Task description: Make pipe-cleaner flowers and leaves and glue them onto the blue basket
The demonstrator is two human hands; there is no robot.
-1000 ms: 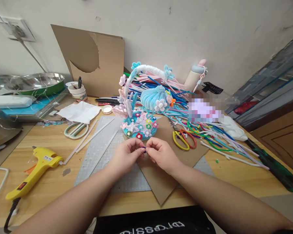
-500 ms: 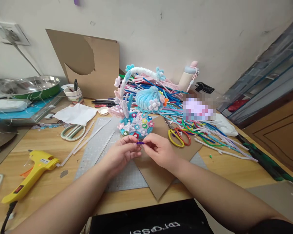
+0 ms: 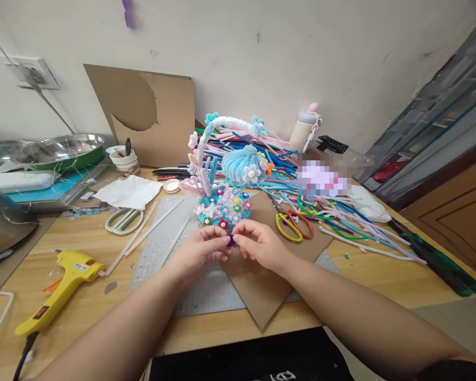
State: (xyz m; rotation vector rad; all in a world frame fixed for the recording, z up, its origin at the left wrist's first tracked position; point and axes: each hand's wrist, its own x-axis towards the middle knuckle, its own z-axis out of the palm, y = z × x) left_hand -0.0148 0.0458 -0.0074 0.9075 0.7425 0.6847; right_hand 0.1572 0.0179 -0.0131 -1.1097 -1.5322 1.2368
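Note:
Between the fingertips of both hands is a short purple pipe cleaner piece [image 3: 231, 241], bent and partly hidden by the fingers. My left hand [image 3: 204, 247] pinches its left side with thumb and forefinger. On its right side, my right hand [image 3: 261, 244] pinches it too. Just beyond the hands stands a pipe-cleaner ornament with a round blue base [image 3: 206, 211] covered in small flowers. A white arched stem [image 3: 234, 123] rises from the base, and a pleated blue shell shape [image 3: 244, 164] hangs under it. Below my hands lies a brown cardboard sheet [image 3: 262, 296].
A yellow hot glue gun [image 3: 65, 286] lies at left, near green-handled scissors [image 3: 124, 221]. Scissors with yellow and red handles [image 3: 295, 226] rest right of the ornament. Many loose pipe cleaners [image 3: 341, 217] spread at back right. A grey cutting mat [image 3: 198, 296] lies under the cardboard.
The purple piece, earlier a thin straight bit between the fingertips, now looks bent and bunched. My hands stay close together. The camera view has tilted up slightly.

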